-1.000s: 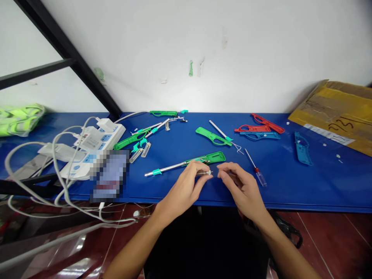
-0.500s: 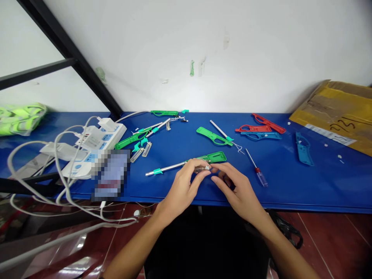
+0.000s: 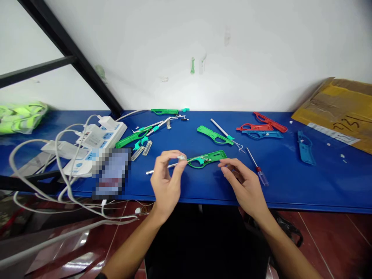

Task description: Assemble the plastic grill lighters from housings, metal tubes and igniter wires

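Observation:
My left hand [image 3: 165,180] is raised a little above the blue bench [image 3: 290,182], its thumb and fingers pinched on a small white part [image 3: 181,157]. Just behind it lies a green handle shell with a metal rod [image 3: 205,159], open side up. My right hand [image 3: 242,182] hovers to the right of that shell, fingers loosely curled, tips close together near the bench; I cannot make out anything in them. A small screwdriver with a red collar [image 3: 257,167] lies right of my right hand.
More green, red and blue handle shells [image 3: 263,128] and metal rods are scattered toward the wall. A white power strip [image 3: 95,141] with tangled cables and a blurred phone [image 3: 112,172] sit at left. A cardboard box [image 3: 340,110] stands at far right.
My left hand has drawn back to the left and lifted with the small white part, uncovering the green shell. My right hand has stayed near the same place.

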Tool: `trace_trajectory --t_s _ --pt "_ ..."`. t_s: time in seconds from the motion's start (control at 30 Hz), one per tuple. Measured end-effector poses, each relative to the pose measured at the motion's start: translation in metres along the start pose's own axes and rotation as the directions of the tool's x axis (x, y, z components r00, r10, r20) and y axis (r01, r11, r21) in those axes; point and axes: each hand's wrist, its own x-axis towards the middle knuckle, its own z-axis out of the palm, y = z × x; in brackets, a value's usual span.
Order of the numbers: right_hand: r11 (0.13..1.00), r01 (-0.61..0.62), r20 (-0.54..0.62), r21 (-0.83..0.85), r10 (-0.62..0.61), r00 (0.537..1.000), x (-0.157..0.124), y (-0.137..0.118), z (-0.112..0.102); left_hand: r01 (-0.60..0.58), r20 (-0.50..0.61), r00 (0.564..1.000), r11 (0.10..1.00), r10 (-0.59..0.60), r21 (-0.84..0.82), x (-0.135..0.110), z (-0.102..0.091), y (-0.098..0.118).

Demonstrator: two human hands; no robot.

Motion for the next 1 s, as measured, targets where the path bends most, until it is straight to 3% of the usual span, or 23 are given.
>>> trace_trajectory --t_s 0.13,0.5,0.7,0.9,1.0 --pt "0.994 0.038 0.047 -0.103 -0.034 0.998 0.002 0.0 -0.001 0.107 -0.099 0.99 0.994 -0.102 0.039 0.009 -0.013 -0.001" --pt "0.983 0.043 0.058 -0.181 -0.033 0.998 0.0 0.0 -0.002 0.134 0.055 0.989 0.991 -0.136 0.026 0.001 -0.016 -0.005" --pt "0.983 0.039 0.07 -0.18 -0.027 0.997 0.002 0.002 -0.002 0.18 0.044 0.983 0.984 -0.18 0.003 0.002 -0.017 -0.002" --pt "0.995 -0.043 -0.059 -0.087 0.038 0.998 0.0 0.009 -0.003 0.184 -0.068 0.977 0.964 -0.2 -0.192 0.022 -0.04 0.004" --pt "0.995 -0.051 -0.053 -0.084 0.047 0.998 0.001 0.013 -0.002 0.279 0.001 0.956 0.905 -0.294 -0.321 0.031 -0.051 0.006"
